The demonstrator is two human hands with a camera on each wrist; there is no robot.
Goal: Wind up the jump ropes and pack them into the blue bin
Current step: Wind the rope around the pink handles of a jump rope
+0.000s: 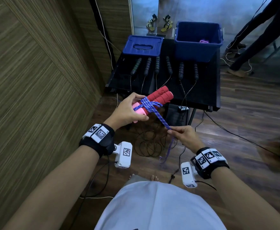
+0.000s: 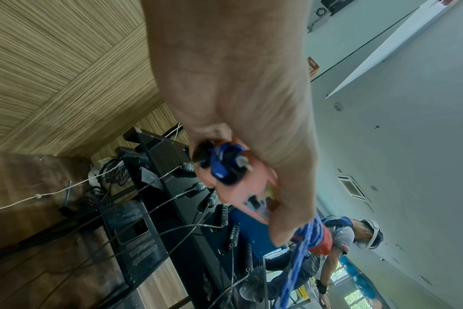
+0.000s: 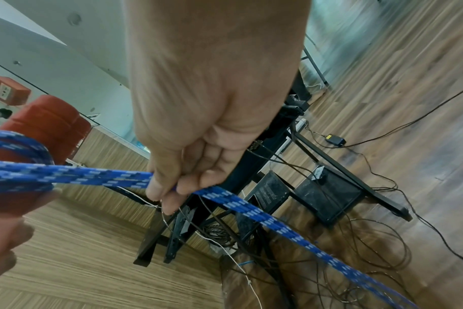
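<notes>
My left hand (image 1: 132, 108) grips the two red-and-pink handles (image 1: 159, 97) of a jump rope, held side by side in front of the table. Its blue braided rope (image 1: 150, 107) is wound several turns around the handles. My right hand (image 1: 177, 131) pinches the rope's running part a little lower and to the right; the rest of the rope (image 3: 265, 219) hangs toward the floor. The open blue bin (image 1: 198, 40) stands at the table's back right with a pink and purple bundle (image 1: 204, 41) inside. In the left wrist view the handles' pink ends (image 2: 241, 184) show under my fingers.
The blue lid (image 1: 142, 45) lies at the black table's (image 1: 207, 90) back left. Several black jump rope handles (image 1: 157, 65) lie in a row on the table, their thin cords hanging to a coil on the wooden floor (image 1: 149, 143). A wood-panel wall is on the left. A person's legs (image 1: 252, 39) are at the far right.
</notes>
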